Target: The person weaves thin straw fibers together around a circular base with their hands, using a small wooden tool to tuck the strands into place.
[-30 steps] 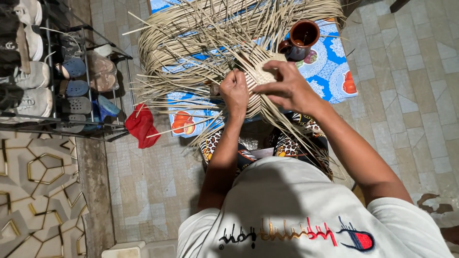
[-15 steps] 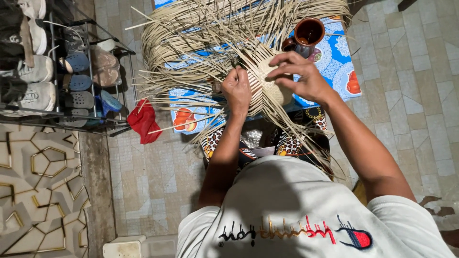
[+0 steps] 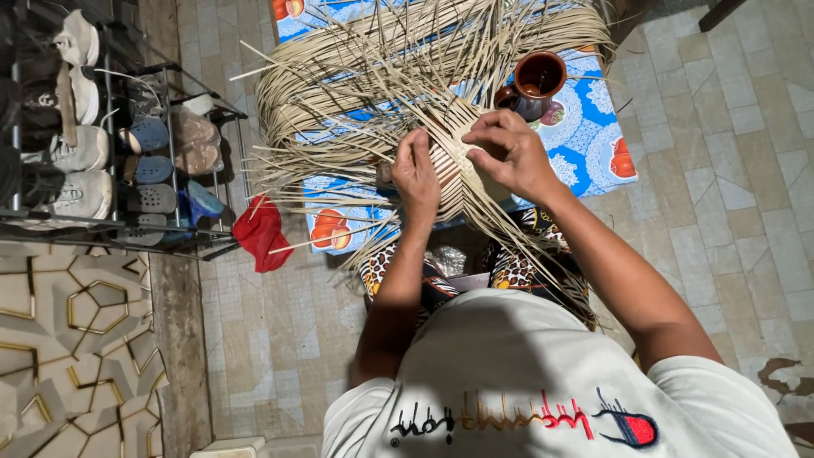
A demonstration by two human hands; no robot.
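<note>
A half-woven mat of pale reed strips [image 3: 458, 165] lies on my lap, its loose ends fanning out in every direction. My left hand [image 3: 415, 174] pinches strips at the woven patch's left edge. My right hand [image 3: 509, 153] grips and presses strips on the patch's right side. Both hands touch the weave, a few centimetres apart. A large coiled bundle of reed strips [image 3: 373, 68] rests beyond the hands on a blue patterned cloth [image 3: 585, 144].
A brown clay jug [image 3: 534, 83] stands on the cloth just beyond my right hand. A metal shoe rack [image 3: 102, 144] with several shoes and sandals stands at the left. A red cloth [image 3: 261, 233] lies on the tiled floor [image 3: 721, 170] by the rack.
The view has shifted slightly. My right hand has slid a little across the woven patch, and my left hand has closed in on the strips beside it.
</note>
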